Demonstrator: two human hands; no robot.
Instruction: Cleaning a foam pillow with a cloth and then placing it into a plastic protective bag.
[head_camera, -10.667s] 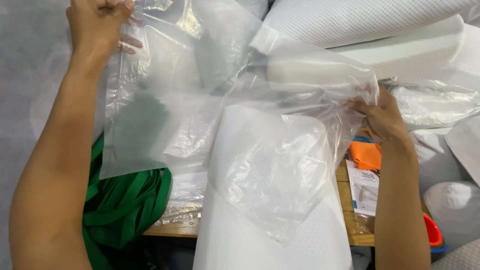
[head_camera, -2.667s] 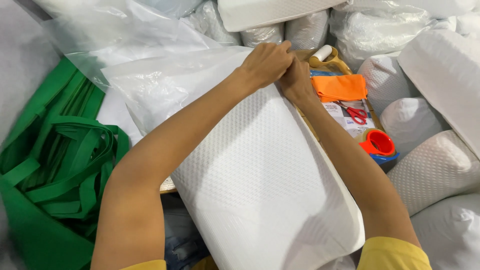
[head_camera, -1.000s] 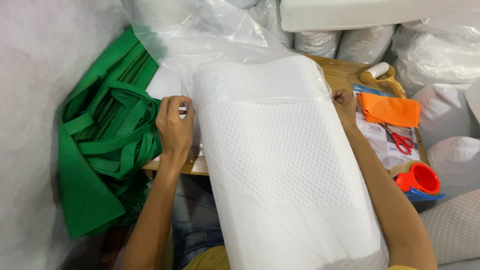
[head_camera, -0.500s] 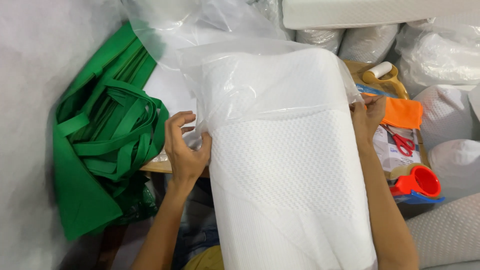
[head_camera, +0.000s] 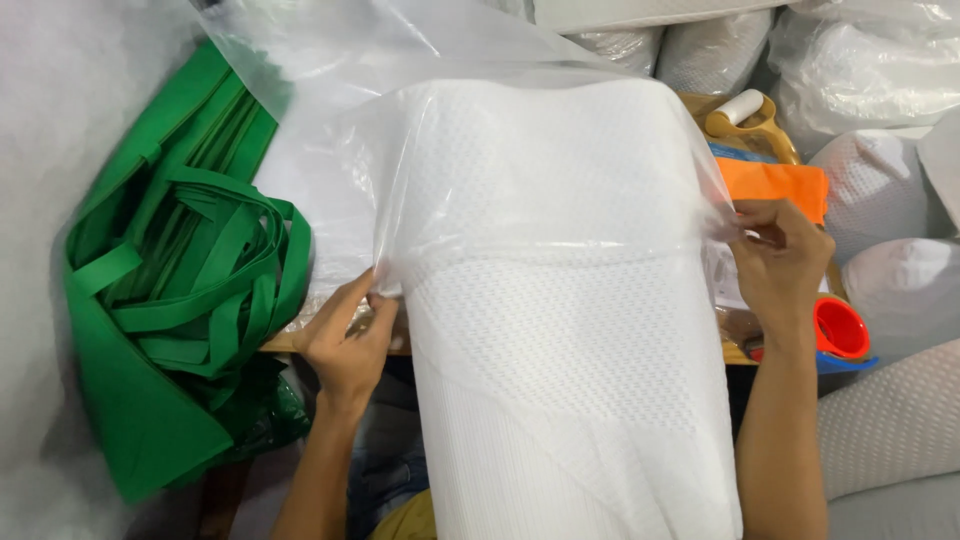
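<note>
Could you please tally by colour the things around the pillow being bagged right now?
White pillow in hand: 1
Clear plastic bag, held by left hand and right hand: 1
Green bag pile: 1
Orange cloth: 1
Red-orange cup: 1
Total: 5

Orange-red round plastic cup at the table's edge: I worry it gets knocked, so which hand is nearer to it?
Right. The right hand is just above the orange-red cup; the left hand is across the pillow.

The pillow (head_camera: 560, 380) runs off the bottom edge (its near end unseen).
</note>
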